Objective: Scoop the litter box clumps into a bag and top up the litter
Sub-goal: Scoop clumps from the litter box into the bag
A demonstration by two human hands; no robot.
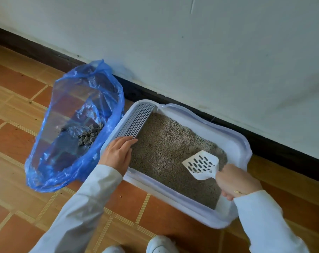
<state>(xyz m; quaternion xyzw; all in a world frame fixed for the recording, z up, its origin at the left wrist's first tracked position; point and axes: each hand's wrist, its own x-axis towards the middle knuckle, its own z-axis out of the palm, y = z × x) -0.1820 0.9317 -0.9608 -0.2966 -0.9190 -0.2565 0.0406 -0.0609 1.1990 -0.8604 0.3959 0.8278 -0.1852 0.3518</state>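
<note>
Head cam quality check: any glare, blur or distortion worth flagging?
Head view: soft even daylight, faint shadows; white sheen on the blue bag; baseboard bows from wide-angle distortion; slight softness overall, scoop and litter still legible.

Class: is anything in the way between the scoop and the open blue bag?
Only the litter box's left rim, with its grid step and the left hand resting there, lies between the scoop and the blue bag.

A pale litter box (233, 141) of grey litter (166, 152) held a white slotted scoop (200, 166); beside it, an open blue bag (72, 128) contained clumps (88, 136).
</note>
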